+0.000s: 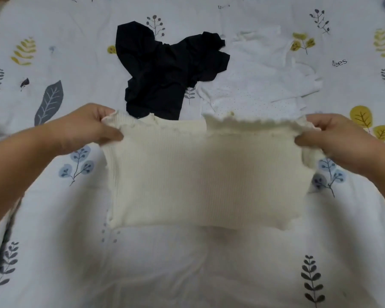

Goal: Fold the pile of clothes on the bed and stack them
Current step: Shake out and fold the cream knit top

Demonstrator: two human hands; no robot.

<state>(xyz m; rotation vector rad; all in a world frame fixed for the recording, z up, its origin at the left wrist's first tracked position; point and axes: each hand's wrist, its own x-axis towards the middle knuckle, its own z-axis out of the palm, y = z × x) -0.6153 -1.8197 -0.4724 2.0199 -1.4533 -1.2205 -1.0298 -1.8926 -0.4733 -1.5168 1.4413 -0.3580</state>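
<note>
Cream ribbed knit top [200,174] is held spread above the bed [53,252], its long axis running left to right. Left hand [85,127] pinches the left upper corner; right hand [340,141] pinches the right, each grip closed on fabric. Black garment [165,72] and white garment [258,78] lie unfolded beyond, apart from both hands.

cream ribbed knit top [200,174] held up stretched flat, frilly edge on top; crumpled black garment [165,74] and white dotted one [258,85] lie unfolded behind it on the bed
</note>
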